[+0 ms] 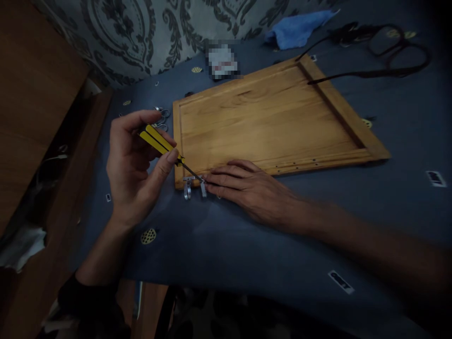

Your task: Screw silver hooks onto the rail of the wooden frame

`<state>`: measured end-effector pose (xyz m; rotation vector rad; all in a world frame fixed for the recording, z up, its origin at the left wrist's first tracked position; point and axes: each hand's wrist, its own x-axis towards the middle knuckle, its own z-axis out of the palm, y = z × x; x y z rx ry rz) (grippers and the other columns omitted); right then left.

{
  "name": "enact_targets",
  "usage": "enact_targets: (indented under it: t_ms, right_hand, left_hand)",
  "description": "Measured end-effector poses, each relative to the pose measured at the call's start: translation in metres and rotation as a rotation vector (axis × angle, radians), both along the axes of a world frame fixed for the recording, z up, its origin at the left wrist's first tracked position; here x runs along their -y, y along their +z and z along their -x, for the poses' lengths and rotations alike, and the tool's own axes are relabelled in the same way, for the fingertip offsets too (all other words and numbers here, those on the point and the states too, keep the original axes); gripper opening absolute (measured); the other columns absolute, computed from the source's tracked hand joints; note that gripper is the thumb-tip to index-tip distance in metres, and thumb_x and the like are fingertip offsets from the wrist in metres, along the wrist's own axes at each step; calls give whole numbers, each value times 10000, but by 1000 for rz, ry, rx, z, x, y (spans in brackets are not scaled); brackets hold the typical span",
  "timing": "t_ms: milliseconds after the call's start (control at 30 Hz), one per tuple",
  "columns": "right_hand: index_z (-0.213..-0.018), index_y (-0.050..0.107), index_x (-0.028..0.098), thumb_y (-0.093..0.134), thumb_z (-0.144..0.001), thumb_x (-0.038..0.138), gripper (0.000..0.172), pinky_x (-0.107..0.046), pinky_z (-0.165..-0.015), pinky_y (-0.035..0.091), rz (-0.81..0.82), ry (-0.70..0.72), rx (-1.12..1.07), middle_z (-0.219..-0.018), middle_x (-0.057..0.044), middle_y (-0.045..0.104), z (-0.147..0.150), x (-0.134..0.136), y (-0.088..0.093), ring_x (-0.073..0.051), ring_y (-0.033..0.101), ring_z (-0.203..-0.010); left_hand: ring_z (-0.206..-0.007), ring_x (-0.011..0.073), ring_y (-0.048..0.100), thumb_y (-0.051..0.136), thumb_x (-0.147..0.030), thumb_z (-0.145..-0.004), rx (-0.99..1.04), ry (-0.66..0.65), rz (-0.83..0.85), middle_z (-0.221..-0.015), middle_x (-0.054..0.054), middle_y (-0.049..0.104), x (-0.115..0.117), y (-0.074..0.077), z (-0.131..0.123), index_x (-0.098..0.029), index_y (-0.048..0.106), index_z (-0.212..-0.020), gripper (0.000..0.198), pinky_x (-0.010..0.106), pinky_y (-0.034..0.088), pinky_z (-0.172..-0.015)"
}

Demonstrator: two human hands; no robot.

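Screwdriver (160,141) clasped in left grip (127,169), tip seemingly on metal fitting (204,190), right grip (254,190) flat across wooden panel (254,122)

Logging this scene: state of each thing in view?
Wooden panel: lying flat
Left hand: gripping screwdriver
Screwdriver: tilted, tip at metal fitting
Right hand: fingers outstretched, at panel edge
Metal fitting: fastening unclear
Eyeglasses: temples unfolded
Blue cloth: crumpled
Pixelated item: unclear

The dark-blue tablecloth (247,254) carries a wooden panel (254,117) and blue rag (296,30).
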<state>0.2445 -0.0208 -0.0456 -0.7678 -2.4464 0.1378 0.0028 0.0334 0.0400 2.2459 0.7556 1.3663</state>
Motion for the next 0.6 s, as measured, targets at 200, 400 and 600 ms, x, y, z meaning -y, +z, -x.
enact_targets:
  t_ms: [200, 400, 600]
  right_hand:
    - [-1414, 622, 176, 451, -1017, 78, 444, -449, -1137, 430, -25, 1, -6, -1402, -91, 721, 1, -1, -1, -226, 582, -1388]
    - [-1413, 631, 163, 465, -993, 65, 462, -478, -1127, 444, -14, 18, 0, -1398, -106, 721, 0, -1, 2, -245, 588, -1375]
    - [-1433, 625, 199, 488, -988, 62, 486, -475, -1135, 439, -7, 4, 3, -1443, -89, 695, 0, 0, 1, -239, 580, -1386]
  left_hand:
    - [-920, 191, 719, 889, -394, -823, 27, -7, -55, -1156, 6, 668, 3, 0, -6, -366, 693, -1265, 484, 345, 654, -713]
    - [-910, 204, 700, 881, -359, -835, -12, 17, -69, -1108, 32, 657, 2, -1, -3, -333, 684, -1287, 494, 318, 639, -628]
    - [-906, 216, 703, 903, -457, -776, -4, 58, -103, -1230, 32, 657, 7, 0, -6, -363, 697, -1267, 540, 341, 638, -603]
